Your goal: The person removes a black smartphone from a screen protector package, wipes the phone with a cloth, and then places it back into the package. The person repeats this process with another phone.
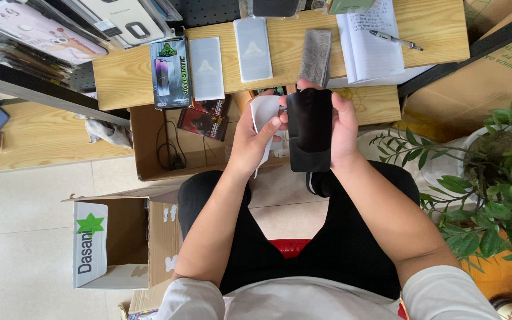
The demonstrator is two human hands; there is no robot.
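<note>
My right hand point(344, 127) grips a black phone point(309, 133) upright by its right edge, screen toward me, above my lap. A white wipe point(264, 112) is pinched in my left hand point(251, 139), and its fingers press the wipe against the phone's upper left edge. Both hands hover just in front of a low wooden desk point(428, 29). On the desk lie a black screen-protector box point(170, 72), two pale protector sleeves point(206, 68) point(253, 48) and a grey cloth point(316, 56).
A notebook point(370, 38) with a pen point(395, 40) lies at the desk's right. An open cardboard box point(114, 240) stands on the tiled floor at my left knee. A potted plant point(499, 172) is close on the right. Phone cases hang at the upper left.
</note>
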